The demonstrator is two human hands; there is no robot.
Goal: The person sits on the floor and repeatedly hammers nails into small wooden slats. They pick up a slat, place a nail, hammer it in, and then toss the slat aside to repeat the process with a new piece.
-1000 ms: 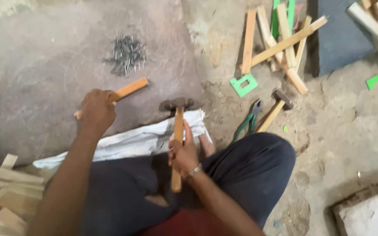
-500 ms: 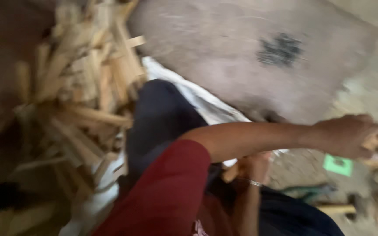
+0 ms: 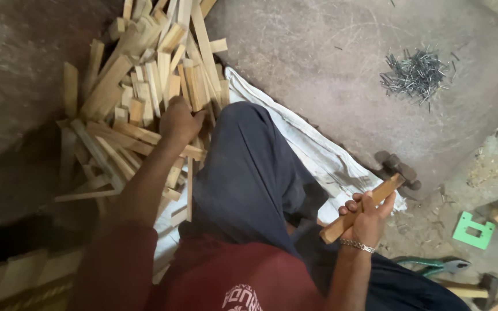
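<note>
My left hand (image 3: 178, 122) reaches into a heap of short wooden sticks (image 3: 145, 86) at my left, its fingers down among the pieces; whether it grips one is hidden. My right hand (image 3: 367, 219) is closed around the wooden handle of a hammer (image 3: 376, 198), whose dark metal head (image 3: 399, 169) rests near the edge of a white sack (image 3: 312, 150) spread on the ground. My knee in dark trousers (image 3: 249, 167) lies between the two hands.
A pile of small dark nails (image 3: 416, 74) lies on the concrete floor at the upper right. A green plastic piece (image 3: 474, 230), green-handled pliers (image 3: 433, 266) and a second hammer (image 3: 479, 286) lie at the lower right.
My view has swung left to the stick heap. My left hand left the single stick by the nails and went into the heap. The right hand kept the hammer.
</note>
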